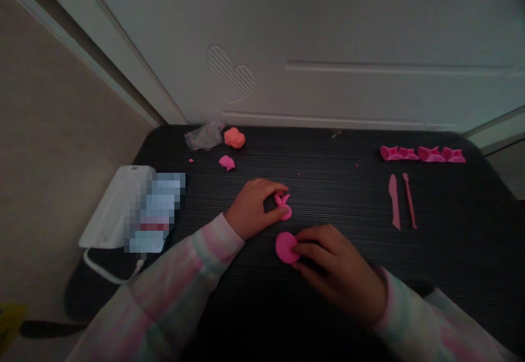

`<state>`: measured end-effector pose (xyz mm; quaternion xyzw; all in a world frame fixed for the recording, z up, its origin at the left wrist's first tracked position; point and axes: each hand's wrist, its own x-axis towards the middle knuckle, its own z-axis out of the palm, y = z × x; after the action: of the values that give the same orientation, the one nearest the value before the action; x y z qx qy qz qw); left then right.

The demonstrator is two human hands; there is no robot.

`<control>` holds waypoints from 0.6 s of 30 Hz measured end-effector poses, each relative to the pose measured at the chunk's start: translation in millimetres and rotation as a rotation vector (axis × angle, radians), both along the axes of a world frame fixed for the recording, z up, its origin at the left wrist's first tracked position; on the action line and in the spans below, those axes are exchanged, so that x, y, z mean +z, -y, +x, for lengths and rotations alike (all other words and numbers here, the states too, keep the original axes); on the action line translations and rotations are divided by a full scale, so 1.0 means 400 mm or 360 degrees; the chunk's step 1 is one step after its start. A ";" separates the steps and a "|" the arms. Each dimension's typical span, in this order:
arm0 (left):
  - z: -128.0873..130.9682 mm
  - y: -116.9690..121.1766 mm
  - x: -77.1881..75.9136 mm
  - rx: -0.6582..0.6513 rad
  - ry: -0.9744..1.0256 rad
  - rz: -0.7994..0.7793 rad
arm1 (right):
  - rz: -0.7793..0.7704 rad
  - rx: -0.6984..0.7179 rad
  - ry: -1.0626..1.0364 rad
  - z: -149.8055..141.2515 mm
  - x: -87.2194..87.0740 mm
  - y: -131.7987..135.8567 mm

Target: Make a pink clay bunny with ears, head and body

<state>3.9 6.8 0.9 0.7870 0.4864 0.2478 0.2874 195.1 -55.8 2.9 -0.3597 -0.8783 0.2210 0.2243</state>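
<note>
My left hand (257,209) pinches a small pink clay piece (284,211) with two pointed, ear-like parts, thumb on its lower side and fingers at its top. Just below and nearer to me, my right hand (338,266) grips a round, smooth pink clay piece (286,247) by its right side. The two pieces are close but apart. Farther back on the dark table lie an irregular pink clay lump (227,163) and an orange clay lump (234,138).
A crumpled clear plastic bag (205,136) lies beside the orange lump. Left are a white box-like device (112,209), a blurred-out phone (158,214) and a white cable (110,276). Right lie a pink plastic knife (394,200), a thin modelling tool (409,200) and pink moulded pieces (430,155).
</note>
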 end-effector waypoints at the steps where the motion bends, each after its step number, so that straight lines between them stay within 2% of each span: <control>1: 0.000 0.000 -0.001 -0.0011 0.0003 0.0021 | 0.0005 -0.0015 0.0007 0.002 0.000 -0.001; 7: -0.005 -0.003 -0.008 0.0050 0.0113 0.0157 | -0.0035 -0.0116 0.0064 0.006 -0.001 -0.011; 18: 0.003 -0.002 -0.013 0.0005 -0.0005 0.0166 | -0.0041 -0.0132 0.0099 0.005 0.003 -0.016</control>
<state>5.0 7.5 -4.4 0.8005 0.4745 0.2723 0.2448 197.0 -49.4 4.2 -0.4053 -0.8663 0.2115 0.2012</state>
